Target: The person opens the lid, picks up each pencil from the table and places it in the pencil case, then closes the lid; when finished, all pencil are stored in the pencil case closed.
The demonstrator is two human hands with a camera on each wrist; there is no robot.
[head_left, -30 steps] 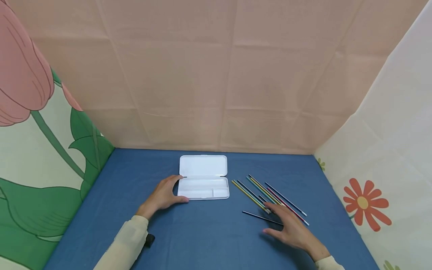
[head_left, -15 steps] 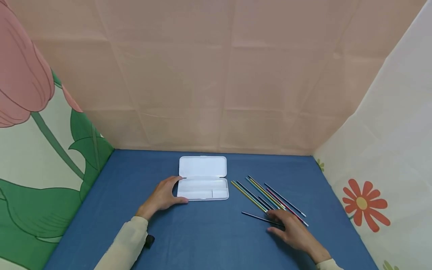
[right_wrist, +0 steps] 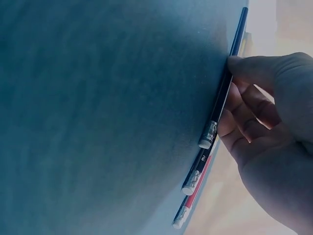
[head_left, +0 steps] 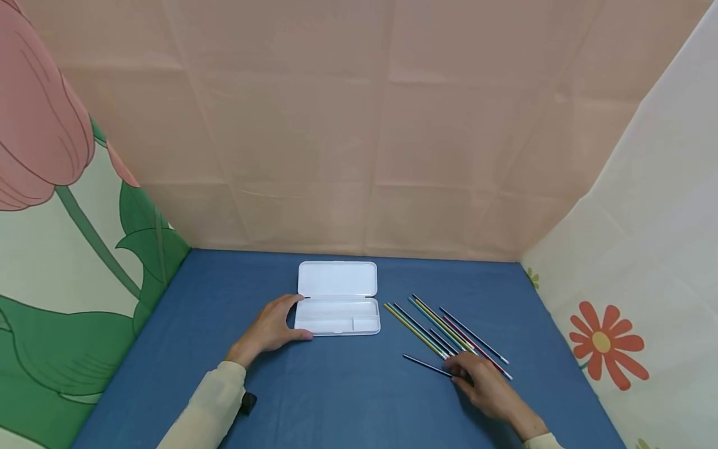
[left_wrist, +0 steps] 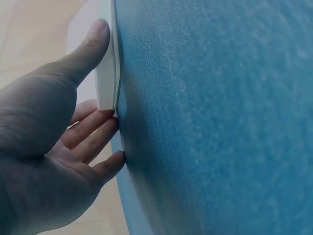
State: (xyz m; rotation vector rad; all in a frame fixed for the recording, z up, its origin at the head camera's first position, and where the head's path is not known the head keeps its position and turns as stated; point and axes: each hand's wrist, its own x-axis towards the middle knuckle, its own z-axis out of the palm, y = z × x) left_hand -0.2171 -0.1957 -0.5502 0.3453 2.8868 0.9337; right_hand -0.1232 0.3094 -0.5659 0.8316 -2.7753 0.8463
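A white plastic pencil case (head_left: 336, 279) lies unfolded on the blue cloth, its lid towards the back and its compartments bare. My left hand (head_left: 269, 327) holds its left end, with the thumb (left_wrist: 93, 46) along the front edge and the fingers round the far side. To the right, my right hand (head_left: 485, 383) pinches a dark pencil (head_left: 423, 363) near its eraser end, low over the cloth. The right wrist view shows the thumb on this dark pencil (right_wrist: 222, 95), with curled fingers behind it. Beyond that hand lie several more pencils (head_left: 417, 327) in yellow, teal, red and dark colours.
Blue cloth (head_left: 336, 399) covers the table. A beige sheet (head_left: 359, 125) hangs at the back. A tulip-patterned cloth (head_left: 67, 262) stands at the left, and a white flowered cloth (head_left: 662, 249) at the right.
My right hand has gone from spread fingers over the pencils to pinching the nearest dark pencil, moving slightly right. My left hand and the pencil case stay in place.
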